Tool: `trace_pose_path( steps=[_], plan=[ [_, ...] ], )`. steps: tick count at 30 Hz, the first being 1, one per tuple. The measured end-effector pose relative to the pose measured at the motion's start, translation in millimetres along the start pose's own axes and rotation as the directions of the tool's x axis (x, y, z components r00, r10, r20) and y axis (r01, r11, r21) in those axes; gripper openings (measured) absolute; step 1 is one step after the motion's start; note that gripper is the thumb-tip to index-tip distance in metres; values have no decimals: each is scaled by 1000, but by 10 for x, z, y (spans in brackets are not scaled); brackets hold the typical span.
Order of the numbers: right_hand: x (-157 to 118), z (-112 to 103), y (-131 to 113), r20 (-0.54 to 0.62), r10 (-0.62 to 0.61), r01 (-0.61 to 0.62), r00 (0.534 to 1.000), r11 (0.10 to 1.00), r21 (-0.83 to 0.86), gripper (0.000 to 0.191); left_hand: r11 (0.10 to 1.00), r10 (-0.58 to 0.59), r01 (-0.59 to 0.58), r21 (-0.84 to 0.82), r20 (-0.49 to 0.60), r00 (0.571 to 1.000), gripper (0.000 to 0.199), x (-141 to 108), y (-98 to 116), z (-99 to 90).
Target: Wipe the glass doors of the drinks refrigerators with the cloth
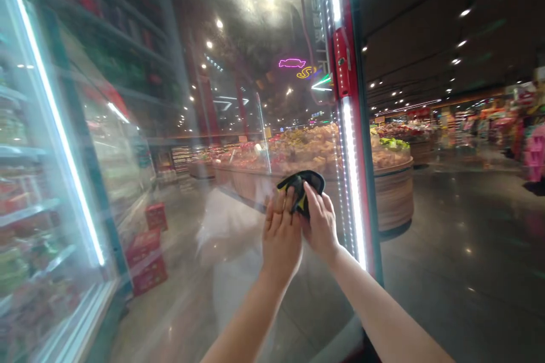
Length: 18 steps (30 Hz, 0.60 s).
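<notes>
A dark cloth with yellow-green parts (pixel 314 180) is pressed against a clear glass door (pixel 238 221). My left hand (pixel 283 232) lies on the lower left of the cloth, fingers pointing up and pressed over its edge. Beside it, my right hand (pixel 321 224) holds the cloth's lower right part, its fingers together. The two hands nearly touch. Right of them runs the door's red frame (pixel 355 125) with a bright light strip.
At the left stands a lit cabinet with shelves (pixel 29 210). Red boxes (pixel 147 258) show low behind the glass. A round wooden produce stand (pixel 394 198) is beyond the frame, with shop displays at the far right.
</notes>
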State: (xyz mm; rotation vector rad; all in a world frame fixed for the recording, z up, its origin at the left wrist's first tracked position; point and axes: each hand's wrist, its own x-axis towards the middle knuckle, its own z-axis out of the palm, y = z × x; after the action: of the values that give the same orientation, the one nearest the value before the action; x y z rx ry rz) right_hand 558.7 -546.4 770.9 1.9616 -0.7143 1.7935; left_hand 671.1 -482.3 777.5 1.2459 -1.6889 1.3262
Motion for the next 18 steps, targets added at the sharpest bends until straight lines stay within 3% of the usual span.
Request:
trace_pose_path(
  steps=[3, 5, 8, 11, 15, 18],
  plan=[
    [-259, -38, -116, 114, -75, 74, 991, 997, 11, 65, 999, 21, -22, 32, 30, 999, 52, -378, -119, -75],
    [-343, -96, -64, 128, -90, 91, 988, 996, -4, 61, 998, 54, -55, 17, 63, 997, 58, -468, -129, -76],
    [-220, -128, 43, 16, -33, 33, 999, 999, -23, 56, 996, 87, -83, -40, 94, 992, 67, -317, -132, -88],
    [76, -27, -47, -89, 16, -16, 996, 1000, -5, 58, 990, 51, -44, -131, 55, 997, 76, -69, -202, -227],
    [205, 194, -464, -33, 14, -14, 999, 1000, 10, 62, 981, -84, 69, -181, -76, 994, 78, -69, -346, -517],
    [-38, 238, -649, 50, -54, 53, 997, 998, 29, 57, 996, -4, -1, -92, -55, 998, 72, -291, -386, -563]
  ],
)
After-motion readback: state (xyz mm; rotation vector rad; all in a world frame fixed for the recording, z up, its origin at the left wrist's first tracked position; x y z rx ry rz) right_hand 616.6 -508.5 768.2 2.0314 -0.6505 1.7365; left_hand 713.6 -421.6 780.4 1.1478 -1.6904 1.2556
